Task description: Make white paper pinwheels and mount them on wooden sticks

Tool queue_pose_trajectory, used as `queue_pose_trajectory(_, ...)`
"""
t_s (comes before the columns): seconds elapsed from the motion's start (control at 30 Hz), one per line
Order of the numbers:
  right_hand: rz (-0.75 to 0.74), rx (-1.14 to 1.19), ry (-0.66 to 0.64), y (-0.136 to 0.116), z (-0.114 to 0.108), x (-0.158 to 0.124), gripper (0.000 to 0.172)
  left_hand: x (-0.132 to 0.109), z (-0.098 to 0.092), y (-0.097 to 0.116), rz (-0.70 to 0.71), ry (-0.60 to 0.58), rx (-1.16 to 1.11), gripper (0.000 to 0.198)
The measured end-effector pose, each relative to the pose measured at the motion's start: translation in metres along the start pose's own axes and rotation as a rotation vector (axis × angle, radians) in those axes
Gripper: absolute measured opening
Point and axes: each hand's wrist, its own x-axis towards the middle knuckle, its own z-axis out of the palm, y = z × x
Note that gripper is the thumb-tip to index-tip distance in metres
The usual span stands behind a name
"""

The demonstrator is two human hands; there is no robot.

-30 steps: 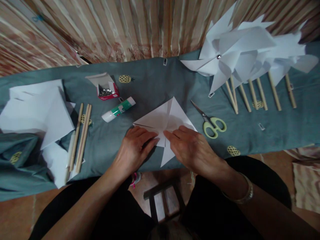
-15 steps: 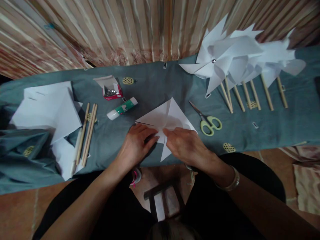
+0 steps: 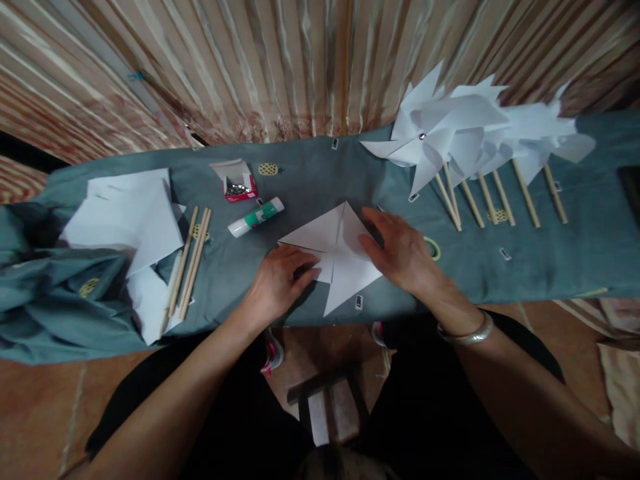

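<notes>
A white folded paper square (image 3: 336,257) with diagonal creases lies on the grey-green cloth (image 3: 310,173) in front of me. My left hand (image 3: 280,280) rests flat on its left part, fingers stretched toward the centre. My right hand (image 3: 400,250) lies over the paper's right edge with fingers spread, and it covers most of the green-handled scissors (image 3: 434,247), of which only a loop shows. Neither hand grips anything that I can see.
A glue stick (image 3: 256,217) and a small red box of pins (image 3: 236,181) lie behind the paper. Wooden sticks (image 3: 191,261) and loose white sheets (image 3: 133,220) sit at the left. Several finished paper pinwheels (image 3: 460,137) on sticks lie at the right.
My right hand has slid from the paper's centre to its right edge, over the scissors. The left hand stays on the paper. The view has shifted so everything sits lower.
</notes>
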Motion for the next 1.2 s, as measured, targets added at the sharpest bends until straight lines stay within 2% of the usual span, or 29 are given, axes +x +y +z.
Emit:
queue_pose_trajectory(0.13, 0.055, 0.035, -0.039, 0.0, 0.002, 0.0, 0.044, -0.001, -0.001, 0.001, 0.003, 0.006, -0.016, 0.013)
queue_pose_trajectory(0.37, 0.32, 0.325, -0.126, -0.007, -0.007, -0.009, 0.045, 0.001, -0.019, -0.008, -0.018, -0.085, -0.036, 0.012)
queue_pose_trajectory(0.47, 0.343, 0.323, -0.137, -0.009, -0.01, -0.017, 0.043, -0.003, -0.024, -0.001, 0.025, -0.02, 0.04, 0.016)
queue_pose_trajectory(0.53, 0.293, 0.255, -0.104, -0.01, -0.013, -0.021, 0.035, -0.01, -0.021, 0.013, 0.118, 0.046, 0.095, 0.02)
queue_pose_trajectory(0.6, 0.173, 0.212, -0.065, -0.011, -0.016, -0.025, 0.023, -0.019, -0.014, 0.029, 0.237, 0.028, 0.126, 0.026)
queue_pose_trajectory(0.67, 0.016, 0.206, -0.037, -0.012, -0.016, -0.027, 0.019, -0.028, -0.003, 0.041, 0.316, -0.058, 0.193, 0.028)
queue_pose_trajectory(0.73, -0.114, 0.209, -0.033, -0.013, -0.014, -0.03, 0.021, -0.035, 0.006, 0.046, 0.357, -0.112, 0.246, 0.02)
queue_pose_trajectory(0.8, -0.19, 0.211, -0.047, -0.014, -0.01, -0.031, 0.023, -0.04, 0.012, 0.045, 0.357, -0.122, 0.282, 0.013)
queue_pose_trajectory(0.87, -0.229, 0.21, -0.067, -0.014, -0.006, -0.032, 0.024, -0.042, 0.013, 0.042, 0.348, -0.116, 0.293, 0.015)
queue_pose_trajectory(1.0, -0.248, 0.233, -0.117, -0.015, -0.005, -0.034, 0.027, -0.043, 0.001, 0.035, 0.342, -0.111, 0.291, 0.019)
queue_pose_trajectory(1.2, -0.28, 0.292, -0.218, -0.022, -0.007, -0.038, 0.038, -0.048, -0.013, 0.022, 0.268, 0.004, 0.3, 0.016)
